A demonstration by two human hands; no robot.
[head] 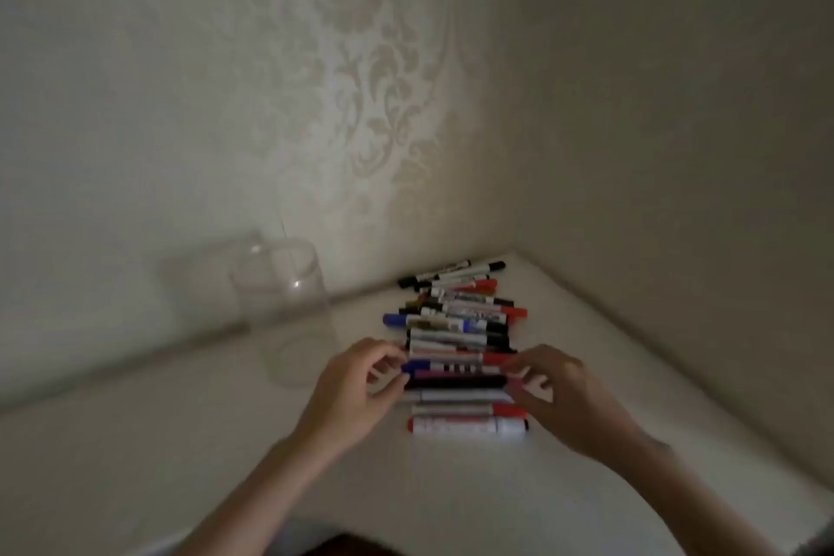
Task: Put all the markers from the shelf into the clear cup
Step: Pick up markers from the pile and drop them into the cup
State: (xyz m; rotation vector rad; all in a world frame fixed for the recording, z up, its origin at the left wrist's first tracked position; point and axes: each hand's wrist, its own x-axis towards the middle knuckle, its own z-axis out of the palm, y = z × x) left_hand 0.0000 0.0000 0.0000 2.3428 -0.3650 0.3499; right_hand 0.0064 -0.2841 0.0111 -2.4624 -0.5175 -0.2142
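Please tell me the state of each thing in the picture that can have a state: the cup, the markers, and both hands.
clear cup: upright on the shelf, empty, left of the markers.
markers: capped, lying side by side in a row on the shelf, none in the cup.
black marker: lying in the row, both hands at its ends.
left hand: fingers curled at the left ends of the markers.
right hand: fingers curled at the right ends.

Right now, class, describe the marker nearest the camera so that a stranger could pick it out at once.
Find the white corner shelf below the patterned wallpaper, then the row of markers lying crosswise on it. The nearest one is a fat white-barrelled marker, red at its left end, thicker than its neighbours.
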